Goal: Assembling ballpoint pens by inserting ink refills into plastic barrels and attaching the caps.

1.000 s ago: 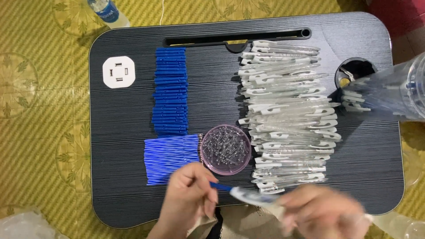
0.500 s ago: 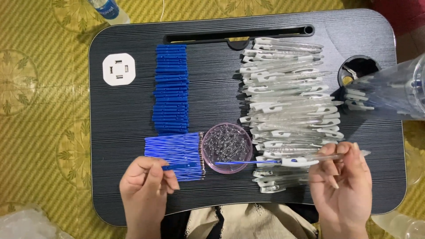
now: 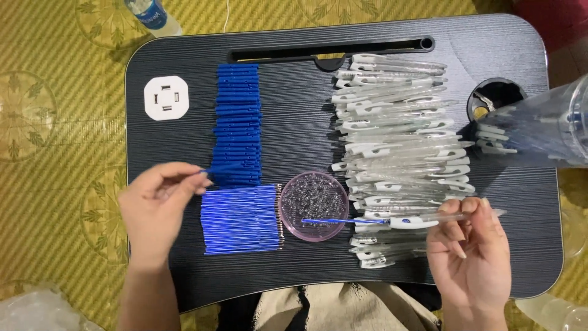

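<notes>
Clear pen barrel [image 3: 429,220] w/ blue refill [image 3: 331,221] lies crosswise, tip over the pink bead dish [image 3: 313,205], pinched in my right hand [image 3: 468,257]. Left hand [image 3: 156,205] closes on a blue cap [image 3: 223,168] from the cap row. Vs 0.5 s ago: left moved up off the refill pile [image 3: 242,219].

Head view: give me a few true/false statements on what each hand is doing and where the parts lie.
1. The right hand holds a clear pen barrel with a blue refill pointing over the pink dish. True.
2. The left hand rests inside the pink dish. False: it pinches a blue cap at the stack of blue caps.
3. The loose blue refills lie left of the dish. True.
4. The pile of clear barrels lies left of the blue caps. False: it lies to their right.
5. The dish is empty. False: it holds small clear beads.
</notes>
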